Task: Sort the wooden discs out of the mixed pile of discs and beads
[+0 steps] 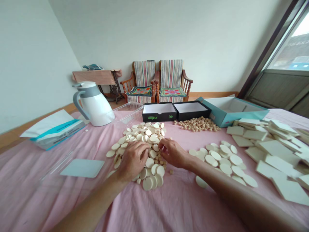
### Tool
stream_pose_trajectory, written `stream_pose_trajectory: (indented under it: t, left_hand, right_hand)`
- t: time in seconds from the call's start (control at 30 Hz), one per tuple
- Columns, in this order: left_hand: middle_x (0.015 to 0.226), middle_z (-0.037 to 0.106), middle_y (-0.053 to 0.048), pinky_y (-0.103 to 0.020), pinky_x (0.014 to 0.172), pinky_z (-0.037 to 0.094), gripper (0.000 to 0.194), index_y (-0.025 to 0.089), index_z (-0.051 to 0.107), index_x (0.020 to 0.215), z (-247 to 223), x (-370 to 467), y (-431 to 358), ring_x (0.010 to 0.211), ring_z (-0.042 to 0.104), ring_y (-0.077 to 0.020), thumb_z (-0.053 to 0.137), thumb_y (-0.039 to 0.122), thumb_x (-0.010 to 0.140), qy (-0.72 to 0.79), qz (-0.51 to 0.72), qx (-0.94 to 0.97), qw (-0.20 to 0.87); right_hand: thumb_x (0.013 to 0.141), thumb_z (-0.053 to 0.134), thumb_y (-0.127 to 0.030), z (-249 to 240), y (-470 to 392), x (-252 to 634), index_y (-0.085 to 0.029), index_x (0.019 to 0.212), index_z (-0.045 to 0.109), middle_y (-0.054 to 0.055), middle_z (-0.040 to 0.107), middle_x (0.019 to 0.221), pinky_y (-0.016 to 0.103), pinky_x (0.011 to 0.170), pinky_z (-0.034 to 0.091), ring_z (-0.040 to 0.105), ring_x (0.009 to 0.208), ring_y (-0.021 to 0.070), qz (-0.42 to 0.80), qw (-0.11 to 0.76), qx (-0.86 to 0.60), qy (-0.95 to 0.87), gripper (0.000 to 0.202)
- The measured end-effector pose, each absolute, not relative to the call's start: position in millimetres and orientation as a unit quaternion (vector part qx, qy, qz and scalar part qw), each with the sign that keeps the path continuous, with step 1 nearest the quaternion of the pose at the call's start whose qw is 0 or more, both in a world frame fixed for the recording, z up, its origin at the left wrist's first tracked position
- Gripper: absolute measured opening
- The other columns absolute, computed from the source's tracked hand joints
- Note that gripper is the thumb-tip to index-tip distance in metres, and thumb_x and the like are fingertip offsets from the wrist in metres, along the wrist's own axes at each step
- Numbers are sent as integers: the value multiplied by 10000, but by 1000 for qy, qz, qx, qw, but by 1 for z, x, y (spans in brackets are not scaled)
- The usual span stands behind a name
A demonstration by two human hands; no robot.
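Observation:
A pile of pale round wooden discs lies on the pink cloth in front of me, with several small wooden cubes mixed in at its right side. My left hand rests on the left part of the pile, its fingers curled together and pointing down among the discs. At the pile's right edge, my right hand is bent into a pinch beside the cubes. Whatever lies between the fingertips of either hand is hidden. One loose cube sits just below my right hand.
Rightward are a second disc pile and stacked square tiles. Small wooden pieces are heaped before two black boxes and a blue box. A white jug, tissue pack and clear plastic tray stand left.

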State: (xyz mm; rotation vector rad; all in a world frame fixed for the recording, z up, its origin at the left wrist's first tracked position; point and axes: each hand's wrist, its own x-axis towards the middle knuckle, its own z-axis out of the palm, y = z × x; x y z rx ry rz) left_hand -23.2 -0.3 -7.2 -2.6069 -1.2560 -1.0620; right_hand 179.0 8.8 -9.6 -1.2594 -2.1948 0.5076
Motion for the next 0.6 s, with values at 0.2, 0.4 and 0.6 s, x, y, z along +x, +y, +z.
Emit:
stream_pose_trajectory:
  t: [0.2,0.4,0.6]
  left_hand:
    - [919,672,-31,-366,845,441,161,194,619,919,-9,-24,0,900,595,-190,511,110,835,-411,-337,-846,30]
    - [906,671,-32,-365,836,441,165,192,618,914,-9,-24,0,890,593,-191,511,101,829,-409,-338,-847,30]
    - [907,671,-33,-363,842,444,172,191,621,909,-8,-23,1,894,596,-191,516,94,815,-411,-341,-844,36]
  right_hand:
    - [631,463,-4,-16,8,176,-168,752,527,11,530,724,215,604,343,473,662,120,166,285,-482,-812,214]
    - [702,464,-33,-12,25,197,-144,923,652,75,559,886,229,649,382,533,711,132,115,237,-549,-793,311]
    - [764,416,-25,-13,40,221,-113,820,658,127,561,874,261,638,390,559,736,176,56,156,-607,-777,264]
